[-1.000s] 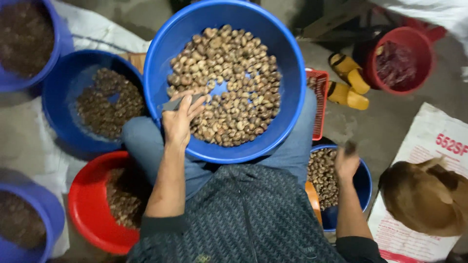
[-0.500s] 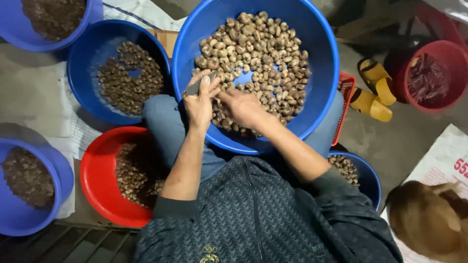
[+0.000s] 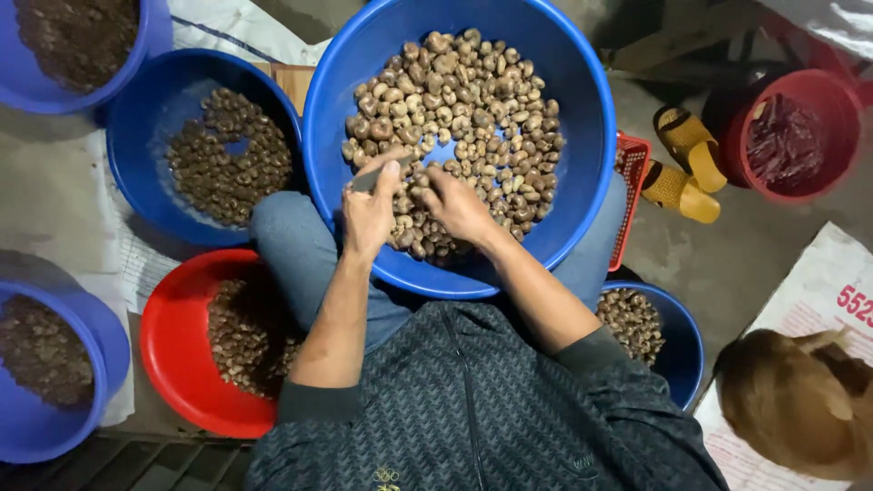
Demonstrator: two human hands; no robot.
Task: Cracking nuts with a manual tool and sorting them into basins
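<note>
Left hand point(image 3: 368, 218) closed around a small knife point(image 3: 366, 180), right hand point(image 3: 457, 207) pinching a nut over the blue basin point(image 3: 582, 136).

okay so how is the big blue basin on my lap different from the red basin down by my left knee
The big blue basin sits on the lap under both hands; the red basin rests on the floor, untouched. The blue one looks larger and is heaped with pale nuts; the red one holds a smaller, darker pile on one side. The left hand holds a small blade over the blue basin, with the right hand beside it. Both are round plastic basins.
</note>
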